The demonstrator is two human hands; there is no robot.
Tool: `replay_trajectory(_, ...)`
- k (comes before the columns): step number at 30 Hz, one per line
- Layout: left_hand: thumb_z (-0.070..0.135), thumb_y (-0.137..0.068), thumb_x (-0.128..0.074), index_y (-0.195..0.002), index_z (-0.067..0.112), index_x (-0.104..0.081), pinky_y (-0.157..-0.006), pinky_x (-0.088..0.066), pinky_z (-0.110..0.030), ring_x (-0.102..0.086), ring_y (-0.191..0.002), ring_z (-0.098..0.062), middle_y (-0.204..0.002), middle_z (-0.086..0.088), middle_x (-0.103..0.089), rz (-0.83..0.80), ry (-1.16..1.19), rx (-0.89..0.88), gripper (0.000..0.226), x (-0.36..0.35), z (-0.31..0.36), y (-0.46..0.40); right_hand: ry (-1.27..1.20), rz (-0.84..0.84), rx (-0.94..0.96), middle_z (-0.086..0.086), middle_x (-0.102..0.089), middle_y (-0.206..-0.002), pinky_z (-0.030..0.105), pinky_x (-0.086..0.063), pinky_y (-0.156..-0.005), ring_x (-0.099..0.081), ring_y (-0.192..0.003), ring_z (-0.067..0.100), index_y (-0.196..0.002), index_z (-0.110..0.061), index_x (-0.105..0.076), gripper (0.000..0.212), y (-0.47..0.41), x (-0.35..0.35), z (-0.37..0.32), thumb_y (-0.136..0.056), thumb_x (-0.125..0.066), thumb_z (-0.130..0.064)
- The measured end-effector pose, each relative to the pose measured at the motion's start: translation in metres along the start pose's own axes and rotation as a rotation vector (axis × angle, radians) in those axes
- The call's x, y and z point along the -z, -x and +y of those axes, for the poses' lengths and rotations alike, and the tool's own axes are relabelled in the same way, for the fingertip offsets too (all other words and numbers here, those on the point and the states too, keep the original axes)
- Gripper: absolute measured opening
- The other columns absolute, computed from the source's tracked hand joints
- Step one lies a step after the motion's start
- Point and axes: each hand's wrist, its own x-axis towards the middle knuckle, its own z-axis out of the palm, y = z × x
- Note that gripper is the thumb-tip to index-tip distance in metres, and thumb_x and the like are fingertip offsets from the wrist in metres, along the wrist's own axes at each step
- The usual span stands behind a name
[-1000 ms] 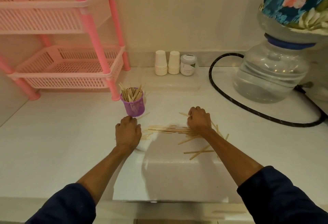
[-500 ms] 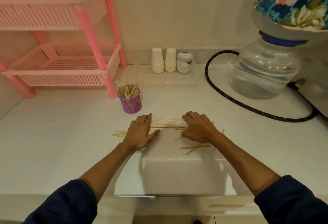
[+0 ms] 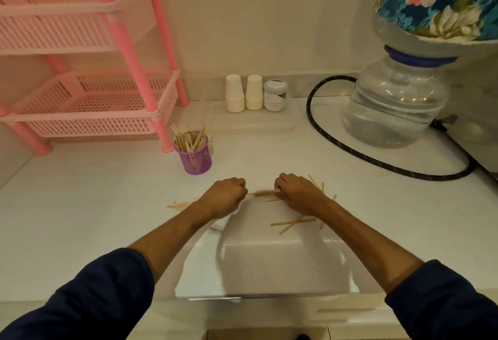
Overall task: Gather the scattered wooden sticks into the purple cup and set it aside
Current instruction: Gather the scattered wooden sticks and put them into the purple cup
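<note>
On the white worktop (image 3: 80,205), both hands gripped one thin bundle of pale wooden sticks (image 3: 262,193). The left hand (image 3: 225,197) was fisted around its left end and the right hand (image 3: 297,195) had its fingers curled over the right end, so the bundle's long axis ran left to right, roughly level, between the two fists. Loose wooden sticks lay flat around them: a few pointing left beyond the left wrist (image 3: 180,205), two crossed below the right wrist (image 3: 292,223), and several more fanning out behind the right hand (image 3: 318,185).

The purple mesh cup (image 3: 195,158) stood upright beyond the left hand, near the foot of the pink plastic rack (image 3: 89,105), already holding many sticks on end that leaned outward at the rim.

Against the back wall stood two stacks of white paper cups (image 3: 244,93) and a small white jar with a grey lid (image 3: 275,95); its label print was too blurred to read.
</note>
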Motion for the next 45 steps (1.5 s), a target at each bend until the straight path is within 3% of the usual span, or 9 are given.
replay_trajectory(5,0.007,-0.095,-0.043,-0.096,0.004,-0.057,-0.060,-0.050,-0.040,-0.053,-0.090,-0.027,-0.103,-0.011,-0.056,0.049,-0.145,0.030,0.014,-0.006,0.015,0.005,0.071,0.009,-0.017,0.005,-0.056,-0.106,0.034,-0.042,-0.070,-0.051,-0.088,0.022,-0.110,-0.010,-0.056,0.021,0.002,-0.003,-0.002,-0.099,-0.039,-0.010)
replay_trajectory(15,0.007,-0.093,-0.046,-0.106,0.008,-0.056,-0.073,-0.048,-0.038,-0.050,-0.098,-0.023,-0.107,-0.007,-0.056,0.158,0.010,0.135,0.016,-0.012,0.007,0.001,0.005,0.070,-0.011,0.003,-0.060,-0.101,0.035,-0.037,-0.077,-0.047,-0.086,0.021,-0.112,-0.015,-0.055,0.021,0.004,0.008,0.008,-0.097,-0.042,-0.008)
replay_trajectory(18,0.008,-0.092,-0.047,-0.105,0.008,-0.054,-0.071,-0.044,-0.040,-0.052,-0.086,-0.027,-0.099,-0.010,-0.061,0.199,0.088,0.140,0.015,-0.008,0.001,0.000,-0.057,0.084,-0.015,0.001,-0.059,-0.103,0.033,-0.036,-0.076,-0.050,-0.085,0.021,-0.113,-0.018,-0.054,0.021,0.003,0.013,0.011,-0.097,-0.043,-0.012)
replay_trajectory(23,0.006,-0.085,-0.043,-0.094,0.010,-0.048,-0.059,-0.035,-0.038,-0.044,-0.070,-0.025,-0.080,-0.011,-0.056,0.232,0.336,0.158,0.010,0.007,-0.008,-0.006,-0.172,0.194,-0.066,0.000,-0.059,-0.097,0.035,-0.042,-0.068,-0.053,-0.074,0.022,-0.112,-0.018,-0.053,0.020,-0.004,0.026,0.010,-0.099,-0.039,-0.014)
replay_trajectory(28,-0.002,-0.095,-0.035,-0.092,0.006,-0.054,-0.053,-0.027,-0.028,-0.039,-0.057,-0.015,-0.065,0.000,-0.046,0.366,0.789,0.376,0.021,0.023,-0.015,-0.019,-0.270,0.303,-0.217,-0.002,-0.050,-0.066,0.033,-0.032,-0.054,-0.043,-0.054,0.020,-0.086,-0.019,-0.042,0.012,-0.021,0.040,0.005,-0.096,-0.037,-0.015)
replay_trajectory(32,0.007,-0.097,-0.036,-0.076,0.012,-0.049,-0.055,-0.026,-0.029,-0.035,-0.056,-0.013,-0.065,0.000,-0.041,0.409,1.014,0.544,0.025,0.037,-0.017,-0.028,-0.415,0.389,-0.362,-0.001,-0.039,-0.053,0.032,-0.026,-0.053,-0.031,-0.049,0.018,-0.066,-0.017,-0.032,0.026,-0.037,0.047,0.003,-0.092,-0.037,-0.019)
replay_trajectory(37,0.015,-0.088,-0.053,-0.065,0.016,-0.045,-0.058,-0.027,-0.032,-0.035,-0.057,-0.015,-0.059,0.003,-0.036,0.432,1.128,0.613,0.025,0.049,-0.025,-0.033,-0.649,0.502,-0.466,-0.003,-0.032,-0.050,0.032,-0.028,-0.052,-0.030,-0.049,0.015,-0.056,-0.018,-0.028,0.053,-0.054,0.055,0.001,-0.088,-0.052,-0.053)
replay_trajectory(40,0.024,-0.088,-0.063,-0.062,0.016,-0.043,-0.055,-0.026,-0.031,-0.033,-0.055,-0.017,-0.056,0.001,-0.031,0.516,1.176,0.661,0.033,0.057,-0.032,-0.038,-0.823,0.555,-0.519,-0.005,-0.028,-0.047,0.027,-0.027,-0.049,-0.026,-0.043,0.009,-0.052,-0.020,-0.026,0.059,-0.068,0.065,-0.002,-0.086,-0.068,-0.043)
replay_trajectory(45,0.044,-0.094,-0.055,-0.059,0.018,-0.041,-0.056,-0.028,-0.032,-0.033,-0.049,-0.016,-0.052,0.001,-0.035,0.801,1.271,0.842,0.046,0.083,-0.055,-0.042,-1.329,0.623,-0.650,-0.007,-0.031,-0.047,0.019,-0.024,-0.040,-0.027,-0.038,0.004,-0.057,-0.022,-0.032,0.050,-0.104,0.091,-0.016,-0.096,-0.057,-0.041)
